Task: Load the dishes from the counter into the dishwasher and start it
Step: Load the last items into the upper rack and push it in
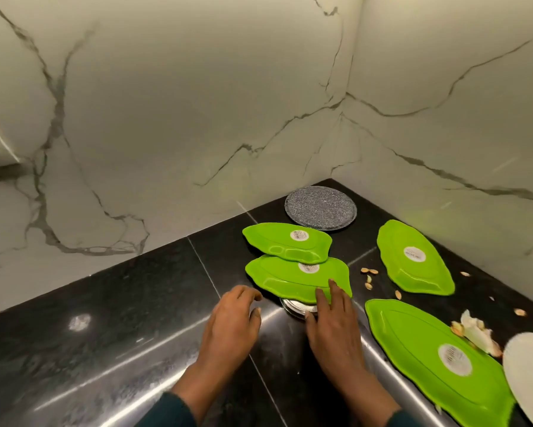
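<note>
Several green leaf-shaped plates lie upside down on the black counter point(120, 303). Two overlap in the middle: a far plate point(286, 241) and a near plate point(292, 280) that rests on a small glass bowl point(296, 307). My right hand point(332, 328) lies with straight fingers on the near plate's front edge, thumb beside the glass bowl. My left hand point(231, 328) hovers just left of it with loosely curled fingers, holding nothing. Another green plate point(413, 257) sits at the right wall, and a large green plate point(437, 359) lies at the near right.
A grey speckled round plate point(320, 209) sits in the counter's corner. A white plate's edge point(529, 374) shows at the far right. Nut shells point(369, 271) and food scraps point(477, 332) litter the counter's right side. Marble walls close the corner.
</note>
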